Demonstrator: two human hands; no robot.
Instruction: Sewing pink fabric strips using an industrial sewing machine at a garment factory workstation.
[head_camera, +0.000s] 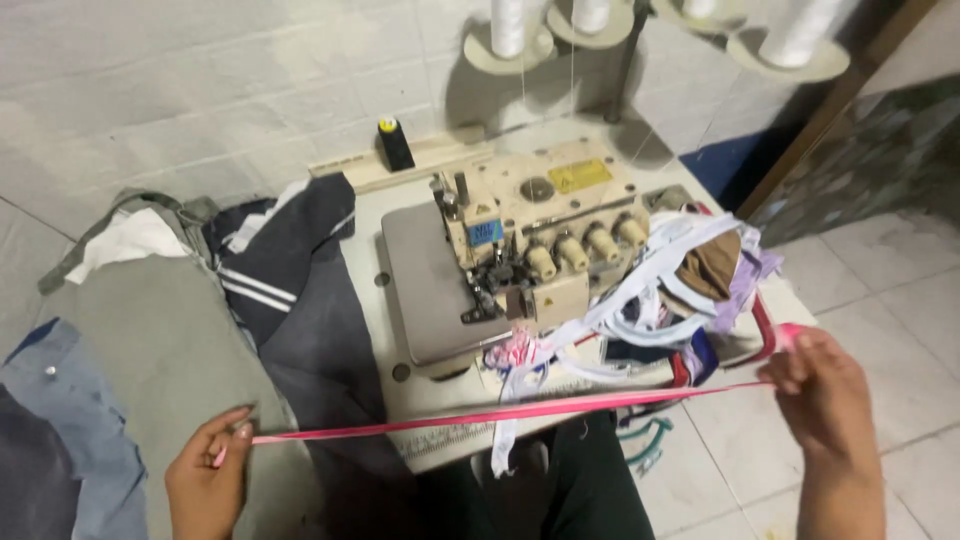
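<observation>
Two hands are seen with a pink ribbon (510, 412) stretched taut between them, in front of a beige overlock sewing machine (535, 245). The left hand (208, 480) has its grip pinched together on one ribbon end, low beside a pile of grey and dark garments (230, 310). The right hand (825, 385) has its grip closed on the other end, near a heap of fabric strips (690, 280) lying on the surface (400, 225).

Left hand (207, 480) and right hand (822, 385) stretch a thin pink fabric ribbon (500, 415) taut before the cream overlock sewing machine (535, 250).
</observation>
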